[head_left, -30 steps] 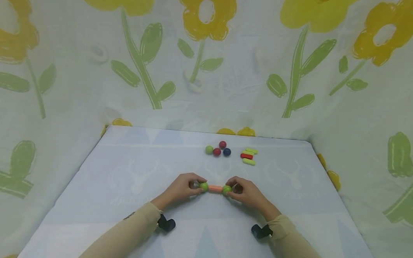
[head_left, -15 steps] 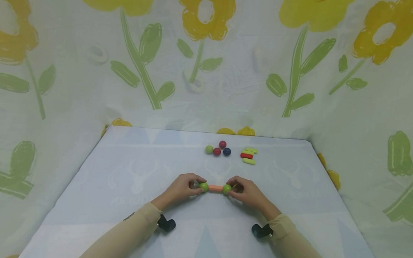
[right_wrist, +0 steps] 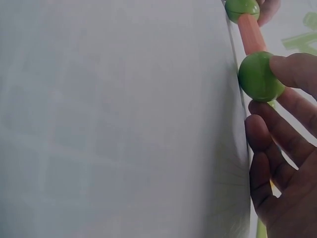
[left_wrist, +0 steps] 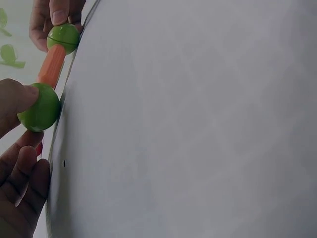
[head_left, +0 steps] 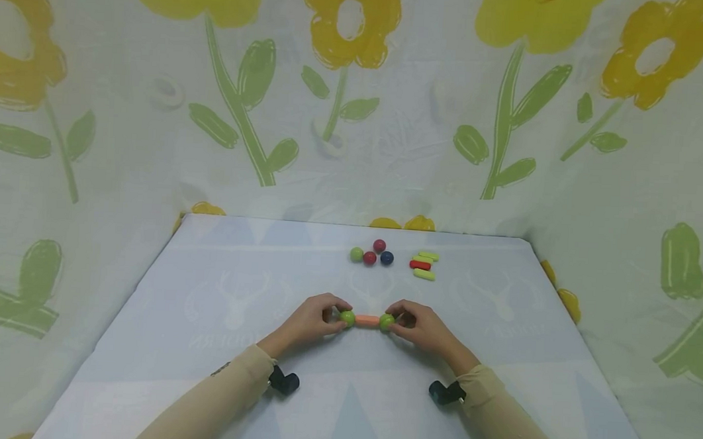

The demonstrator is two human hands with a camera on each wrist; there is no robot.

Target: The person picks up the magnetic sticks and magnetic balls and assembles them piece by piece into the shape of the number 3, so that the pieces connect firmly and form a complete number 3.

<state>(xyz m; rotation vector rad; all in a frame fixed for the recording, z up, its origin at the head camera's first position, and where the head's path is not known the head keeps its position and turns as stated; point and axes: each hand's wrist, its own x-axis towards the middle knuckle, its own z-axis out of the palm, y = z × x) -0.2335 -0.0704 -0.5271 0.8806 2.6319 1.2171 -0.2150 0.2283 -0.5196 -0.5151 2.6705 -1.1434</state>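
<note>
Between my hands, an orange rod [head_left: 367, 320] joins two green balls into a dumbbell shape lying level, close over the table. My left hand [head_left: 316, 318] pinches the left green ball [left_wrist: 41, 110] between thumb and fingers. At the other end, the thumb and index finger of my right hand [head_left: 420, 326] grip the right green ball [right_wrist: 260, 77]. Both wrist views show the rod's ends meeting the balls. The remaining fingers of each hand are bent loosely beside the ball.
Farther back on the white table [head_left: 200, 371] sit a loose green ball [head_left: 357, 254], two red balls [head_left: 370, 257] and a dark blue ball [head_left: 387, 258]. To their right lie several yellow-green rods [head_left: 424, 274] and a red rod [head_left: 420, 265]. A flower-printed curtain [head_left: 403, 149] surrounds the table.
</note>
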